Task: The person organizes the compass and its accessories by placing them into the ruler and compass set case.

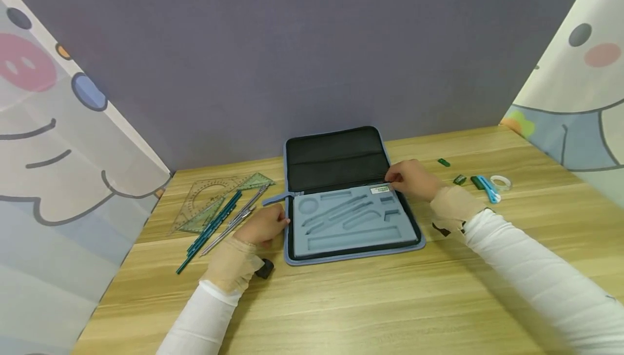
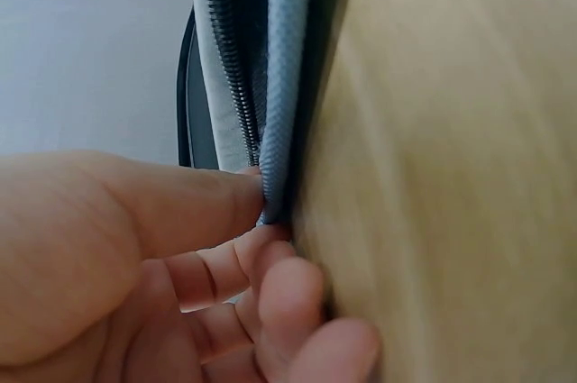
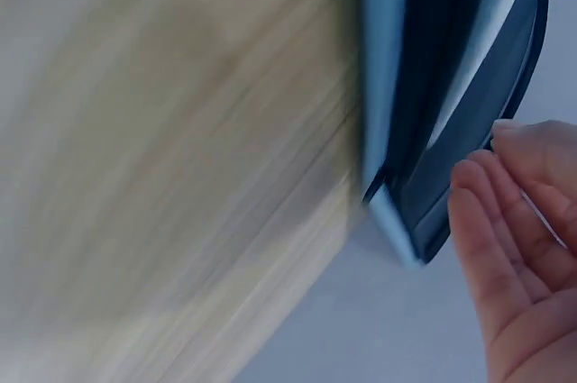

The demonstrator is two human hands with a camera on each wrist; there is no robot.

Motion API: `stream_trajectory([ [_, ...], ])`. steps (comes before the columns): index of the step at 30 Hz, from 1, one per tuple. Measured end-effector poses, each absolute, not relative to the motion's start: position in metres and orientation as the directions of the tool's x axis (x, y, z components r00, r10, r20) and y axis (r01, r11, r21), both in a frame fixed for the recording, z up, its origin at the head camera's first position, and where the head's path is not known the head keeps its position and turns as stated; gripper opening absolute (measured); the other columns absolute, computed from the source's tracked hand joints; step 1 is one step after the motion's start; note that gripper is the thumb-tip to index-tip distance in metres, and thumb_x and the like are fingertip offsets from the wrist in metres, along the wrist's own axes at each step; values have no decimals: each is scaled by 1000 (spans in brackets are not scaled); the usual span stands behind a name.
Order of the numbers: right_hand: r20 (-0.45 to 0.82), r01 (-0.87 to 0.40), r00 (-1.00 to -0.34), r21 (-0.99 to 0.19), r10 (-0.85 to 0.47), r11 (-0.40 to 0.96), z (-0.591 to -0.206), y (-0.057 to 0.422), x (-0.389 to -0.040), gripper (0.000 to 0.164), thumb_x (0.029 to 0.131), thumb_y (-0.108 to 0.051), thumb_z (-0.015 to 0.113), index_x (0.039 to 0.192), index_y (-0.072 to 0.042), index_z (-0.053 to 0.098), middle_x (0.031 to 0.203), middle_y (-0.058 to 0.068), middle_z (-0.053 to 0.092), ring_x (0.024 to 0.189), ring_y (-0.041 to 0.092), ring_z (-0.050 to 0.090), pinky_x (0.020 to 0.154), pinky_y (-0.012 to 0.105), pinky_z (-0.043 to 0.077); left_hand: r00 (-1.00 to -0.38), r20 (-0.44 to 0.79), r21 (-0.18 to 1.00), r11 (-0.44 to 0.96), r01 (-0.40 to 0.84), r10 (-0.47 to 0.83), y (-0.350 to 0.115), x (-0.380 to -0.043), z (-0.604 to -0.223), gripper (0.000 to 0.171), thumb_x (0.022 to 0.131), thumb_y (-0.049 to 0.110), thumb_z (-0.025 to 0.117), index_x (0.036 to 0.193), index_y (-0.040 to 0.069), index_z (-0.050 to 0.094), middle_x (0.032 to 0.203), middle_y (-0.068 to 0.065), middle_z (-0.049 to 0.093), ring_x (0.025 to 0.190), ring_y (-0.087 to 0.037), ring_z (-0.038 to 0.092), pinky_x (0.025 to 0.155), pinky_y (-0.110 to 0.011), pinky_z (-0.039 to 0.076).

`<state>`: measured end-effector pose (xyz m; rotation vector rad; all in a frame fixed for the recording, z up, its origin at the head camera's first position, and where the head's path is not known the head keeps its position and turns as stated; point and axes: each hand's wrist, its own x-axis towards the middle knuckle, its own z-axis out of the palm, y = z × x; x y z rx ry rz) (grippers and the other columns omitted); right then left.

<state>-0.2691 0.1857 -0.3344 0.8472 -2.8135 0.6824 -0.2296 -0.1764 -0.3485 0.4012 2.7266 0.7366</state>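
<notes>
A blue zip-up drawing set case [image 1: 335, 165] lies opened out on the table, its black-lined lid folded back. In its base sits a pale blue tray [image 1: 348, 225] with shaped recesses and a small label [image 1: 379, 189] near the top right corner. My left hand [image 1: 263, 226] pinches the left edge of the case; in the left wrist view the thumb and fingers [image 2: 290, 288] meet on the blue fabric rim [image 2: 287, 59] beside the zip teeth. My right hand [image 1: 414, 178] is at the upper right corner by the hinge, fingers bent towards the thumb; what they hold there cannot be made out.
On the left lie clear set squares and a protractor [image 1: 195, 199], teal pencils [image 1: 214, 230] and metal compasses [image 1: 239, 217]. On the right are an eraser [image 1: 459, 180], a green piece [image 1: 443, 162], a blue and white tool [image 1: 489, 189] and a white ring [image 1: 500, 182]. A grey wall stands behind.
</notes>
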Motion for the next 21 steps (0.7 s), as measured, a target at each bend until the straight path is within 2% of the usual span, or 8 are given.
stream_trajectory([
  [8, 201, -484, -875, -387, -441, 785, -328, 226, -265, 11, 83, 4, 65, 94, 6, 68, 84, 14, 69, 73, 25, 64, 65, 39, 54, -914, -204, 525, 827, 199, 350, -177, -231, -349, 17, 98, 18, 52, 85, 7, 49, 65, -5, 45, 38, -12, 39, 39, -25, 43],
  [15, 186, -456, -889, -270, -419, 848, -328, 266, -266, 17, 79, 9, 61, 95, 11, 66, 87, 22, 67, 78, 34, 64, 69, 46, 53, -914, -211, 523, 830, 194, 346, -177, -231, -348, 17, 98, 18, 52, 85, 7, 49, 65, -5, 45, 38, -11, 38, 39, -25, 44],
  [21, 109, -390, -921, -214, -375, 896, -329, 293, -265, 22, 78, 11, 63, 100, 14, 63, 95, 30, 64, 87, 44, 62, 75, 52, 51, -916, -208, 522, 830, 193, 344, -178, -232, -349, 17, 98, 18, 52, 84, 7, 49, 67, -6, 46, 39, -11, 38, 39, -26, 45],
])
